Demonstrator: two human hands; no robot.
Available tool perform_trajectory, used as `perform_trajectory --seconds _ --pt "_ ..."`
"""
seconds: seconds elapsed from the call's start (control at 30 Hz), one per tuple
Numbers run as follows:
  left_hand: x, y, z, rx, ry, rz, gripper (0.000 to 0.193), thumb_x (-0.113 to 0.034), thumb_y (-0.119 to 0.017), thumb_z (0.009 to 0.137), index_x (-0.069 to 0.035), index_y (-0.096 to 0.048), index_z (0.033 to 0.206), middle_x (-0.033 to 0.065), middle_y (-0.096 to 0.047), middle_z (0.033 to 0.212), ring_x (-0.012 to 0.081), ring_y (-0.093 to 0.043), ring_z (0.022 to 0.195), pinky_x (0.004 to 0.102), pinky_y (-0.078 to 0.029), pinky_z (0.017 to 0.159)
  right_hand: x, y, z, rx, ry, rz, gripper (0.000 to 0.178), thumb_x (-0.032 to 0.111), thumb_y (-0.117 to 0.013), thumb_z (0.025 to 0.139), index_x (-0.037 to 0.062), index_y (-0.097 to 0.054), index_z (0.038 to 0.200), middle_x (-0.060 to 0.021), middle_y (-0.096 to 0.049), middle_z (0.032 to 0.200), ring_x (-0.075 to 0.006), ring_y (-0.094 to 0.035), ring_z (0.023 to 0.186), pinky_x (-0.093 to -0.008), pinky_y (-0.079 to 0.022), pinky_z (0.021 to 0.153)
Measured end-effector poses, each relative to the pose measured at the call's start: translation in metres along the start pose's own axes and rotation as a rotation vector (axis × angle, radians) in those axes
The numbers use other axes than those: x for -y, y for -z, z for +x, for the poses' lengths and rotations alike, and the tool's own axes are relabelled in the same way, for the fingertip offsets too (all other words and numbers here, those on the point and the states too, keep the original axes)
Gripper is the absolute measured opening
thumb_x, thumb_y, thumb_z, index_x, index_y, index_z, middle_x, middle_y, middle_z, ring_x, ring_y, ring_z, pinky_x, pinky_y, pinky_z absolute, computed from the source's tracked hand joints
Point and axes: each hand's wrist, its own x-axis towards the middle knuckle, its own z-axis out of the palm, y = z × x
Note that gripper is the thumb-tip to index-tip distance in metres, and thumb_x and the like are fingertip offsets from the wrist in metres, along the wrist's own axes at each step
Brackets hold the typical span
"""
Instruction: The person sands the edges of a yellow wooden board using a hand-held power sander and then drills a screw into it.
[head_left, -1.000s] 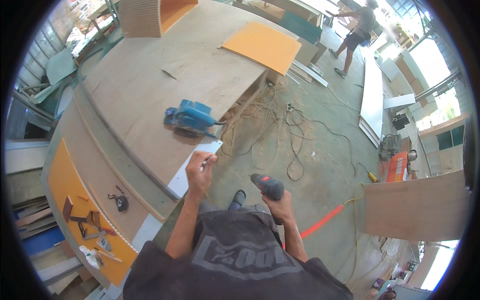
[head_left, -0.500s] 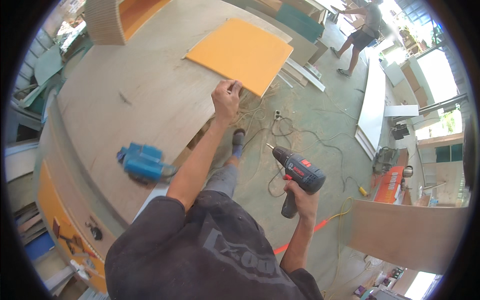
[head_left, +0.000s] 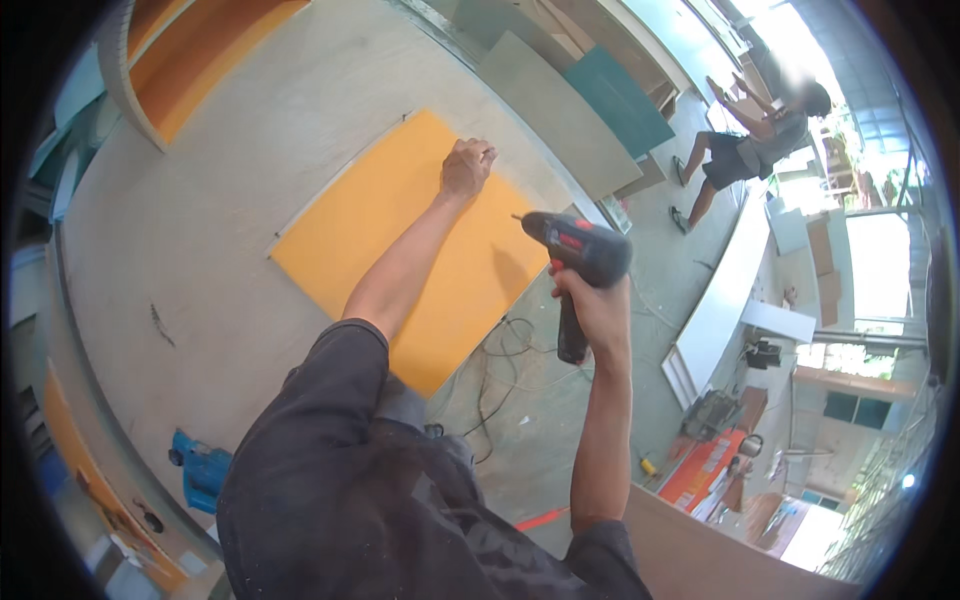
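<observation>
Panel [head_left: 375,215], flat and orange-yellow, is laid on the pale surface [head_left: 215,225] just to the ten o'clock side of the view's centre, one corner pointed toward twelve. Over its twelve o'clock part the left hand [head_left: 467,168] is placed, its fingers curled inward; whether anything is pinched between them cannot be told, nor whether the panel is touched. Near the panel's edge, toward two o'clock, a dark cordless drill [head_left: 590,250] with red markings is grasped by the handle in the wrapped fingers of the right hand [head_left: 597,305], its bit aimed toward ten o'clock and a shadow cast on the panel. Below, toward six o'clock, dark cords [head_left: 487,410] are strewn on the greenish floor [head_left: 540,440]. At eight o'clock a blue power tool [head_left: 203,472] is set on the surface, partly hidden by a sleeve. At ten, an orange-lined cabinet [head_left: 205,75] is seen. Toward one, a teal board [head_left: 622,100] is stacked with others; at two, another person [head_left: 755,150] is seen standing; at three, long white boards [head_left: 715,300] are laid.
</observation>
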Motion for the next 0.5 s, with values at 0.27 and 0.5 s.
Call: perform_trajectory --seconds 0.27,0.5 --pt "0.024 -0.037 0.023 0.076 -0.113 0.036 0.014 -0.017 -0.071 0.089 -0.004 -0.074 0.089 0.0102 -0.073 0.095 0.0327 -0.064 0.098 0.0452 -0.052 0.088 0.013 -0.021 0.195 0.091 -0.03 -0.344 0.027 0.019 -0.073 0.078 -0.0026 -0.074 0.093 -0.0082 -0.071 0.072 -0.0185 -0.07 0.063 -0.0341 -0.056 0.062" --pt "0.027 -0.034 0.028 0.12 -0.095 -0.038 0.008 -0.01 -0.074 0.081 -0.002 -0.073 0.082 0.0112 -0.072 0.084 0.0314 -0.063 0.09 0.0421 -0.052 0.085 0.007 -0.047 0.257 0.229 -0.165 -0.449 0.027 0.02 -0.074 0.076 -0.0024 -0.074 0.091 -0.0078 -0.072 0.074 -0.0179 -0.07 0.063 -0.0337 -0.056 0.063"
